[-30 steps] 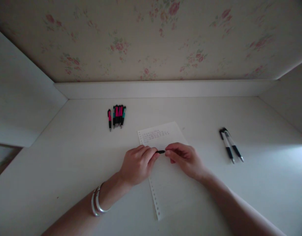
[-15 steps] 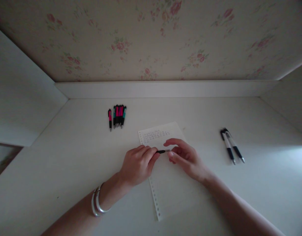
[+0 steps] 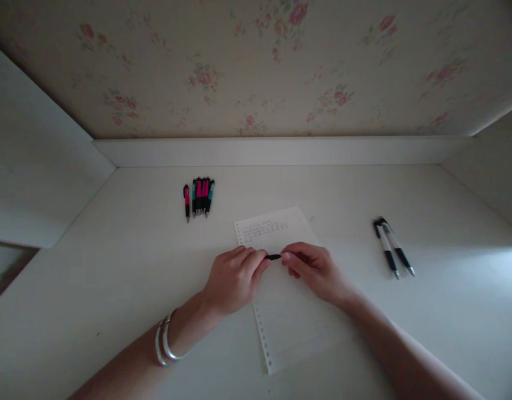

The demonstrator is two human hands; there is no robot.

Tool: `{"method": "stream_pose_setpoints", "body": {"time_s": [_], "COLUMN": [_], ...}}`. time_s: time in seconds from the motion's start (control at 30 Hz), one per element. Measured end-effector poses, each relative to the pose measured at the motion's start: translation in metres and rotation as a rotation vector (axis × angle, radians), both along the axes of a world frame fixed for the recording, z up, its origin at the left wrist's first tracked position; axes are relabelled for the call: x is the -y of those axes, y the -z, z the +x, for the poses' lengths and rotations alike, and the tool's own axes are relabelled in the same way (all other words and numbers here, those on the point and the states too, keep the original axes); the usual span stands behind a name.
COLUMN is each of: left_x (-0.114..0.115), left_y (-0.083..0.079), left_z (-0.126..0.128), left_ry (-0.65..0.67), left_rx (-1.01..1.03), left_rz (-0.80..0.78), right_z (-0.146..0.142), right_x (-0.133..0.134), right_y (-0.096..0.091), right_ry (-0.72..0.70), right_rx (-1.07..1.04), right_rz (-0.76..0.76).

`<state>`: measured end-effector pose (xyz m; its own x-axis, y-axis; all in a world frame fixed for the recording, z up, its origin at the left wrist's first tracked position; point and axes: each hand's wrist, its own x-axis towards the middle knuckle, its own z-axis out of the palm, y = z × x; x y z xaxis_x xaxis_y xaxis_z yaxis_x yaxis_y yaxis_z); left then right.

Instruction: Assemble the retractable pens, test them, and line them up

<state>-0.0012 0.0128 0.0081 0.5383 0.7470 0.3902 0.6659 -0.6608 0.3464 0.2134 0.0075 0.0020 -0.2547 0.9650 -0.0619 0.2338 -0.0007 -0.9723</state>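
A pen (image 3: 273,257) lies level between my two hands, only its black grip section showing. My left hand (image 3: 235,278) is closed around the pen's body and hides it. The thumb and fingertips of my right hand (image 3: 312,266) pinch the pen's tip end, covering the metal point. Below both hands lies a sheet of loose-leaf paper (image 3: 295,322) with punched holes down its left edge. Several lines of handwriting fill the top of the sheet.
Several pink and teal pens (image 3: 199,197) lie in a row at the back left of the white desk (image 3: 135,239). Two white and black pens (image 3: 392,247) rest at the right. A white ledge (image 3: 281,151) and a flowered wall (image 3: 256,66) bound the back.
My right thumb and fingers have closed onto the pen's tip, which was bare between parted fingers before. My left hand has stayed in place around the pen.
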Motion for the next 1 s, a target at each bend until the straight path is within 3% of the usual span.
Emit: {"method": "stream_pose_setpoints", "body": {"time_s": [0.43, 0.73, 1.0], "left_x": [0.000, 0.000, 0.002], "left_y": [0.002, 0.001, 0.002], "left_z": [-0.001, -0.001, 0.000], "left_ry": [0.009, 0.017, 0.026], "left_rx": [0.029, 0.003, -0.018], "left_rz": [-0.011, -0.006, 0.013], "right_z": [-0.001, -0.001, -0.001], "right_x": [-0.001, 0.000, -0.001], "right_y": [-0.006, 0.002, -0.008], "right_ry": [0.110, 0.036, -0.038], "right_rx": [-0.154, -0.041, 0.136], "right_rz": [0.009, 0.024, 0.086]}}
